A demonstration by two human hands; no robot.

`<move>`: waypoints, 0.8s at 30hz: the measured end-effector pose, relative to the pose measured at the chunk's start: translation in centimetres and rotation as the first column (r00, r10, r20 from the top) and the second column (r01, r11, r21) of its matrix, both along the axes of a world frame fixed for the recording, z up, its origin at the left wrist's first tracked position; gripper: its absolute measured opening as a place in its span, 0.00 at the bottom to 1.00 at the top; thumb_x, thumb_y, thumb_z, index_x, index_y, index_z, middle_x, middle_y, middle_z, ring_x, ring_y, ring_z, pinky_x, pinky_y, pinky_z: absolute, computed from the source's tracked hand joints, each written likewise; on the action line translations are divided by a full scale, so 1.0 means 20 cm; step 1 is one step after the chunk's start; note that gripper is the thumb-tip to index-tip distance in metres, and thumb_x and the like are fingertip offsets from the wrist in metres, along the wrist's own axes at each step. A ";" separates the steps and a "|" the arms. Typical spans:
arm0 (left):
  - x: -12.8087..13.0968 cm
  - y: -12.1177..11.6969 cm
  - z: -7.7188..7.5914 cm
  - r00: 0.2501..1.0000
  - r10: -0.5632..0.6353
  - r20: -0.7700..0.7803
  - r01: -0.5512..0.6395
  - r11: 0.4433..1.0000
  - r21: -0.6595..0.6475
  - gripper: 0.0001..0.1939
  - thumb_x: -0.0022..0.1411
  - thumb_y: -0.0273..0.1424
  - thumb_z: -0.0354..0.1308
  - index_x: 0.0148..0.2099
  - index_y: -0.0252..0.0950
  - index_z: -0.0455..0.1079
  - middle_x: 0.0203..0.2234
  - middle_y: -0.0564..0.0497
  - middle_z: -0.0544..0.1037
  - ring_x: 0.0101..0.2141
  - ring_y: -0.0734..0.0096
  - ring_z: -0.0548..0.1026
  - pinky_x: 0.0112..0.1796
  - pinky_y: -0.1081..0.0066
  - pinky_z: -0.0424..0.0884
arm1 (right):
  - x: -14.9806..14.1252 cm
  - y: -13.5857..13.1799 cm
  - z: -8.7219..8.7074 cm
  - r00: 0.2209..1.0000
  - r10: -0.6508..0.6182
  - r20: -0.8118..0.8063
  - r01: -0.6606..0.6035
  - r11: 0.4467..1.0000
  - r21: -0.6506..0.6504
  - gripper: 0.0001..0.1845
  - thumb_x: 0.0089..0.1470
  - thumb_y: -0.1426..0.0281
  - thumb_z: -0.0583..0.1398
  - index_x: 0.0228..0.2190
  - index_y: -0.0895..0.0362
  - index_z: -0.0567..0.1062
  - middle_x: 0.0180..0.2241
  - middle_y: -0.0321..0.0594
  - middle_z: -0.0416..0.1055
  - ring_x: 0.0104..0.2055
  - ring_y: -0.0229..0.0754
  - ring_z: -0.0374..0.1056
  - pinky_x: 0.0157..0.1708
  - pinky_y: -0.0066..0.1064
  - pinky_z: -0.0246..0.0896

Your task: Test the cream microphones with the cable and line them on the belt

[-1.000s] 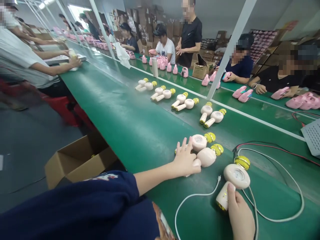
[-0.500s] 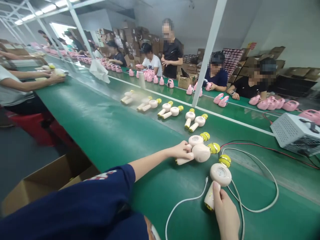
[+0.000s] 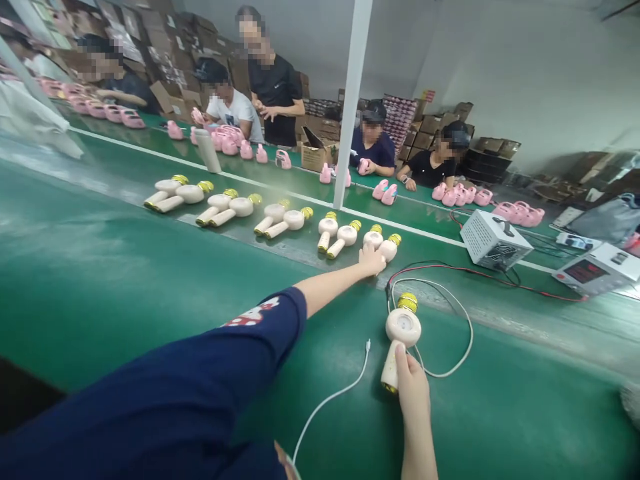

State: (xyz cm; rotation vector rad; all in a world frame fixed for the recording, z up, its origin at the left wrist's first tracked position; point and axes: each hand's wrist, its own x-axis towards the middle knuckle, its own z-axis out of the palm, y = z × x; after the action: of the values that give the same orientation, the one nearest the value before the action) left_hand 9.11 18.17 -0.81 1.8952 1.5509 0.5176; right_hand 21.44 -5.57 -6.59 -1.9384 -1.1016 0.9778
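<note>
Nearest on the green belt (image 3: 150,280), the person's right hand (image 3: 413,393) grips the handle of a pale pink microphone (image 3: 403,328), its thumb (image 3: 400,353) pressed along the handle and the other fingers curled behind, mostly out of sight. The microphone stands tilted, gold grille (image 3: 407,303) pointing far. A white cable (image 3: 333,393) lies on the belt to its left, with the plug (image 3: 367,347) just beside the handle, and a second white cable (image 3: 467,340) loops around its right side.

A navy sleeve (image 3: 150,393) runs up from the near left to the left hand (image 3: 373,260), which rests on the closest of five pairs of microphones (image 3: 387,250) lined up across the belt. Its fingers (image 3: 367,252) look lightly spread, though from here I can't be sure they aren't pinching anything.

To the right, red and black wires (image 3: 475,277) run toward a grey vented box (image 3: 493,240) and a bench power supply (image 3: 595,270). Farther off, seated workers (image 3: 373,137) handle pink items (image 3: 450,195) along another belt, a person in black (image 3: 273,87) stands, and cardboard boxes (image 3: 315,153) are stacked behind.
</note>
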 end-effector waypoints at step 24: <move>0.10 -1.04 -0.32 0.658 0.182 0.731 0.383 0.755 -0.533 0.17 0.65 0.38 0.55 0.51 0.33 0.67 0.44 0.46 0.73 0.41 0.67 0.74 0.41 0.62 0.74 | 0.48 -1.94 -0.86 0.277 -0.919 -0.281 0.892 0.354 -0.280 0.27 0.49 0.45 0.57 0.38 0.56 0.73 0.32 0.41 0.73 0.39 0.48 0.71 0.42 0.43 0.65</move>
State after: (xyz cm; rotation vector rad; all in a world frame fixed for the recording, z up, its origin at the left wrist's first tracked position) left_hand 11.01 -2.59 -7.22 0.9822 0.8524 0.5169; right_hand 31.12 -44.30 -23.70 -1.8311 0.3947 0.6340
